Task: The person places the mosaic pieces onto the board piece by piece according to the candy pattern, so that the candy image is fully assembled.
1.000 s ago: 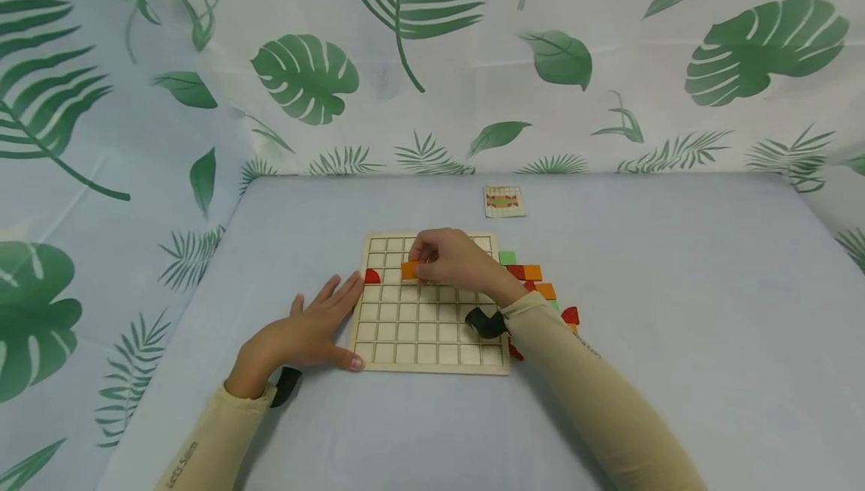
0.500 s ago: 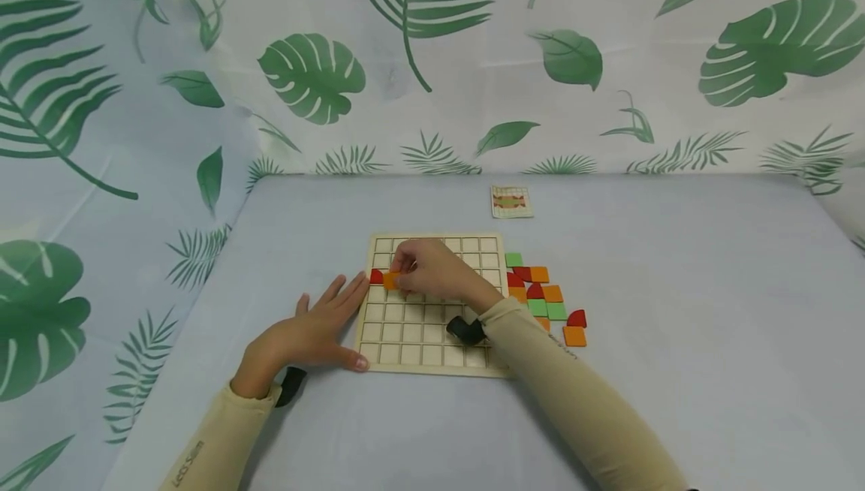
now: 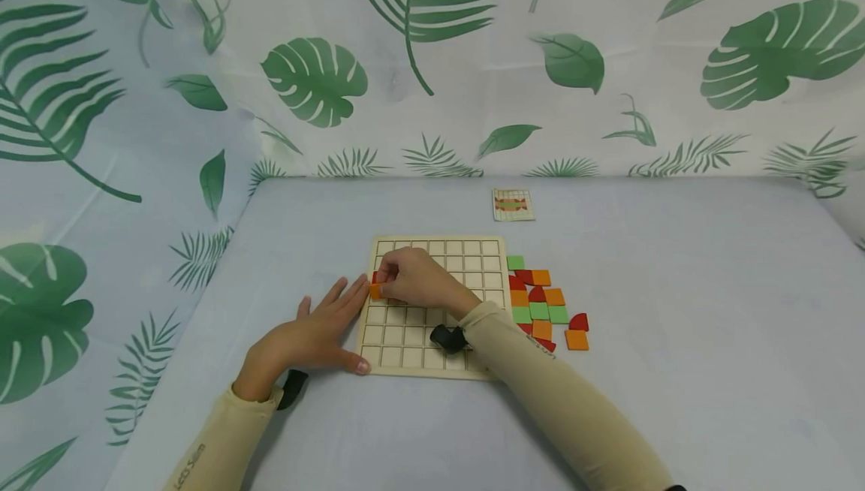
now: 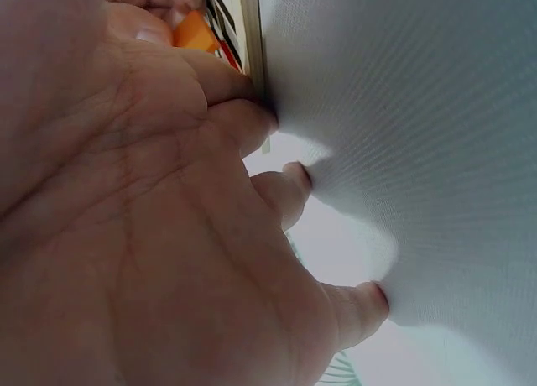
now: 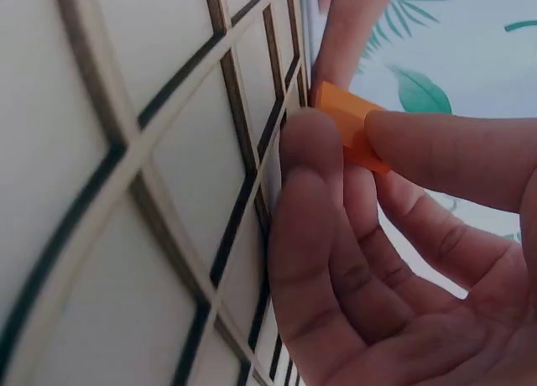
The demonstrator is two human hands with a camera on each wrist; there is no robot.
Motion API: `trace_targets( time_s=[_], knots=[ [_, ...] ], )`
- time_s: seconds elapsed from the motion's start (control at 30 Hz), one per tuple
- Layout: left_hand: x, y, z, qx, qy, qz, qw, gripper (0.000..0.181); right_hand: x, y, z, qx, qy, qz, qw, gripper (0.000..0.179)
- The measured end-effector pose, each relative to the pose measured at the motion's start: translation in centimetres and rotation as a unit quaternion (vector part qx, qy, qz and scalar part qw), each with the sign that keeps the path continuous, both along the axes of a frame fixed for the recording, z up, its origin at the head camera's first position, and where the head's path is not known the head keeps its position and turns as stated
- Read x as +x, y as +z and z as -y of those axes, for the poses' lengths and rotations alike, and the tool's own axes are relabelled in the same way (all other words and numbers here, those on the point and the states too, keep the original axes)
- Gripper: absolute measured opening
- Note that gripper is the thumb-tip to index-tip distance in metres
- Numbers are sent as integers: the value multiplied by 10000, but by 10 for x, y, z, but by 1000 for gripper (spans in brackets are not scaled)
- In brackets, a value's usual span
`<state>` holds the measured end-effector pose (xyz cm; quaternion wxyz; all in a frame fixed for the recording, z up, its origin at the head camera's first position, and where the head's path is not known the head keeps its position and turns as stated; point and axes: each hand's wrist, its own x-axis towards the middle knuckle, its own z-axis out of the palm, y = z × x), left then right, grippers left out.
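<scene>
A wooden grid board (image 3: 432, 375) with square recesses lies on the table. My right hand (image 3: 422, 278) pinches an orange square tile (image 3: 376, 291) between thumb and fingers, over the board's left column. In the right wrist view the orange tile (image 5: 348, 124) stands tilted, close to the grid. A red quarter-round tile (image 3: 375, 277) sits just behind it in the same column, partly hidden by my fingers. My left hand (image 3: 317, 335) lies spread beside the board, its fingertips at the left edge. The left wrist view shows its fingers (image 4: 281, 193) extended down to the table.
Several loose tiles lie along the board's right side, among them a green square (image 3: 516, 262), a red quarter-round (image 3: 578, 321) and an orange square (image 3: 577, 340). A small pattern card (image 3: 513, 206) lies behind the board. A leaf-printed cloth (image 3: 459, 63) hangs at the back.
My right hand has carried the orange tile left and slightly nearer, from the board's upper middle to its left column by the red tile. My left hand keeps its place at the edge.
</scene>
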<state>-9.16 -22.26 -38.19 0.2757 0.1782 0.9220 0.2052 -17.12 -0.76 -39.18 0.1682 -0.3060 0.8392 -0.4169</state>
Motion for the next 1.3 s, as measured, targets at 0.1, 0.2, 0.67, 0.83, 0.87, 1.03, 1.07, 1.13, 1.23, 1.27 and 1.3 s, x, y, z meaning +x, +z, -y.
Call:
trace_targets(
  time_s=[0.1, 0.2, 0.67, 0.83, 0.87, 1.03, 1.07, 1.13, 1.23, 1.27, 1.3],
  knots=[
    [0, 0, 0, -52, 11, 4, 10000, 125, 0, -3, 4, 53, -67, -142, 9999, 7],
    [0, 0, 1, -58, 33, 11, 10000, 125, 0, -5, 6, 87, -135, -89, 9998, 3],
    [2, -1, -2, -65, 49, 43, 10000, 124, 5, -7, 11, 510, -267, -262, 9980, 15],
    [1, 0, -1, -35, 12, 34, 10000, 124, 5, -5, 12, 618, -204, -415, 9970, 18],
    [1, 0, -1, -31, 8, 38, 10000, 124, 6, -5, 12, 661, -203, -449, 9966, 18],
    [0, -3, -1, -34, -6, 39, 10000, 125, 8, -4, 13, 815, -244, -481, 9952, 17],
    [0, -3, -1, -51, 1, 41, 10000, 126, 9, -4, 13, 799, -258, -469, 9954, 16],
    [0, -4, -1, -35, -2, 34, 10000, 126, 9, -5, 12, 745, -276, -429, 9959, 14],
    [0, -3, -1, -31, 14, 42, 10000, 126, 8, -7, 10, 606, -211, -439, 9970, 11],
    [0, -3, 0, -30, 25, 45, 10000, 126, 8, -7, 9, 561, -171, -449, 9973, 10],
    [1, -2, 0, -35, 33, 42, 10000, 126, 8, -7, 8, 533, -130, -467, 9974, 9]
  ],
)
